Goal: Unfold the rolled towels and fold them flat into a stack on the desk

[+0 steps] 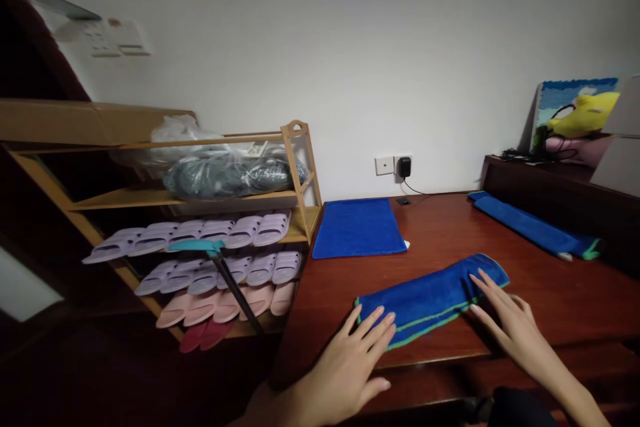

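A blue towel (425,297) with green edging lies folded into a long strip near the front of the wooden table. My left hand (350,360) rests on the strip's left end with its fingers spread. Over the right end is my right hand (507,320), its fingers stretched out and apart, the tips at the cloth. Farther back on the left, another blue towel (360,228) lies flat as a square, with a small white tag at its corner. A long folded blue towel (533,223) with green edging lies at the right side.
The reddish wooden table (440,227) meets the wall, where a black plug (405,167) sits in a socket. To the left stands a wooden shoe rack (300,193) with several slippers (273,227) and a turquoise-topped pole (235,290) before it. A raised ledge (550,180) borders the right.
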`<state>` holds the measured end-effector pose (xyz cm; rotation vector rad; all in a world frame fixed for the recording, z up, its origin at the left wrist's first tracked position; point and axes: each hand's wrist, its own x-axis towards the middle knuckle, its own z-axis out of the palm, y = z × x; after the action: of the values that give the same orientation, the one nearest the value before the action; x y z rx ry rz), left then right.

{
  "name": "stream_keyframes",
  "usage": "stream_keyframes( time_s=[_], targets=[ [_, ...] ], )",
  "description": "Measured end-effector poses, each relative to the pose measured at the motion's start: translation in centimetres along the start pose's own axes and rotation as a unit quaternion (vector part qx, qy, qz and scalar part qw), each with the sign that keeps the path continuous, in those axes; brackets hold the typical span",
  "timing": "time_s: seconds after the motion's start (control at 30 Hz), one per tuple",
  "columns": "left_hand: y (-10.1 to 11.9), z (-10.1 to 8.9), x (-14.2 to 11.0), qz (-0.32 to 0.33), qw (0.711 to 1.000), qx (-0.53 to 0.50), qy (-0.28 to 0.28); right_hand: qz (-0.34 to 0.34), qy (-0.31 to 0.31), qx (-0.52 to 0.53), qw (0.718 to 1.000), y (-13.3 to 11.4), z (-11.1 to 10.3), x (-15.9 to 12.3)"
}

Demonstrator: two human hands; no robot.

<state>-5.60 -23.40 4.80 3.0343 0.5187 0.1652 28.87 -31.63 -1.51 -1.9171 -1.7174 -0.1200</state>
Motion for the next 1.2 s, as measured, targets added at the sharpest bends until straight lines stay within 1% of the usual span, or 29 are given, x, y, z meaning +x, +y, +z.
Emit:
stream_keyframes(
  time_s=[0.07,0.13,0.2,0.3,0.4,0.47,0.53,0.63,0.77,0.83,0.93,0.97,1.03,1.1,1.2],
  targets=[
    [-0.6,0.1,-0.7,-0.010,1.000,0.020,0.011,0.007,-0.014,-0.029,0.999,1.5,0.5,0.2],
    [-1.3,0.0,-1.7,-0.012,0.999,0.033,0.028,-0.004,-0.032,-0.041,0.999,2.0,0.3,-0.3],
    [-2.1,0.0,-2.8,-0.007,0.998,0.039,0.055,-0.024,-0.043,-0.048,0.998,1.6,-0.3,-1.2],
    [-3.5,0.3,-4.6,0.001,0.992,0.050,0.115,-0.077,-0.057,-0.057,0.994,0.5,-1.4,-2.6],
    [-4.5,0.8,-6.4,-0.018,0.980,0.073,0.183,-0.138,-0.059,-0.060,0.987,-0.2,-1.7,-3.9],
    [-4.6,1.0,-7.4,-0.037,0.975,0.078,0.207,-0.164,-0.050,-0.060,0.983,-0.3,-1.6,-4.7],
    [-4.2,1.1,-8.1,-0.049,0.974,0.074,0.206,-0.171,-0.047,-0.063,0.982,-0.3,-1.3,-5.3],
    [-3.4,1.2,-8.6,-0.064,0.974,0.076,0.204,-0.163,-0.054,-0.059,0.983,0.0,-1.0,-5.8],
    [-3.2,1.2,-8.7,-0.046,0.972,0.087,0.212,-0.169,-0.059,-0.028,0.983,0.2,-0.9,-5.5],
    [-3.4,1.2,-8.8,-0.028,0.971,0.092,0.217,-0.168,-0.059,-0.015,0.984,-0.1,-1.3,-5.3],
    [-3.9,1.2,-9.0,-0.005,0.968,0.095,0.230,-0.156,-0.065,-0.015,0.985,-1.0,-2.5,-5.1],
    [-4.0,1.2,-9.1,0.002,0.968,0.096,0.233,-0.156,-0.061,-0.018,0.986,-1.4,-3.0,-5.0],
    [-4.2,1.1,-9.2,0.014,0.967,0.094,0.236,-0.169,-0.030,-0.018,0.985,-1.8,-3.9,-4.8],
    [-4.4,1.0,-9.2,0.023,0.966,0.086,0.241,-0.182,-0.002,-0.012,0.983,-1.9,-4.5,-4.5],
    [-4.9,0.4,-9.0,0.027,0.966,0.074,0.247,-0.182,-0.008,0.003,0.983,-1.3,-4.8,-3.8]
  ],
)
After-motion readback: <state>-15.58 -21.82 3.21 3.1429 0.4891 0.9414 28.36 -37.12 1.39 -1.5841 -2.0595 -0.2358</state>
